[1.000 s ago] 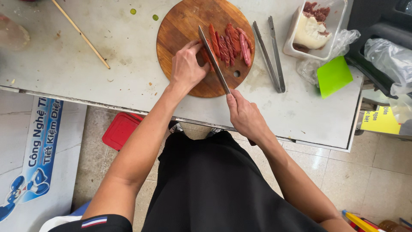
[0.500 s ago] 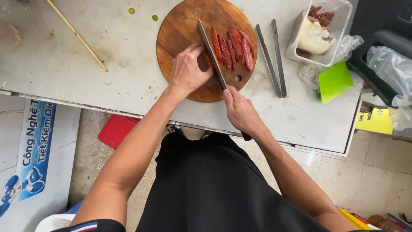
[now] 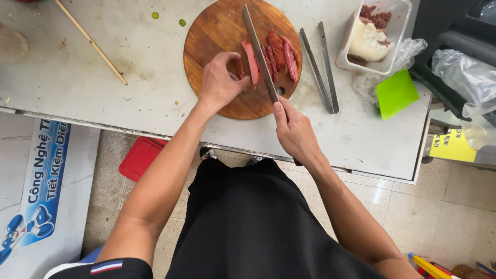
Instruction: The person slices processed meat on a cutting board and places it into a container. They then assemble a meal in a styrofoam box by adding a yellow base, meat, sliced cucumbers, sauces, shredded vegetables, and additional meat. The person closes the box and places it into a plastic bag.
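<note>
A round wooden cutting board [image 3: 217, 31] lies on the grey table [image 3: 67, 77]. On it are several long red sausage strips [image 3: 283, 51]. My left hand [image 3: 219, 82] presses down on a sausage piece [image 3: 250, 61] at the board's middle. My right hand [image 3: 294, 132] grips the handle of a long knife [image 3: 258, 49] whose blade lies lengthwise along that piece, just right of my left fingers.
Metal tongs [image 3: 321, 67] lie right of the board. A clear plastic tub [image 3: 374, 33] with meat and white fat stands at back right, near a green card [image 3: 395, 93] and plastic bags [image 3: 465, 77]. A wooden stick [image 3: 90, 41] lies at left. A red lid [image 3: 139, 157] sits on the floor.
My left hand has shifted slightly on the sausage piece and the knife blade has slid along it. The cut strips lie as before.
</note>
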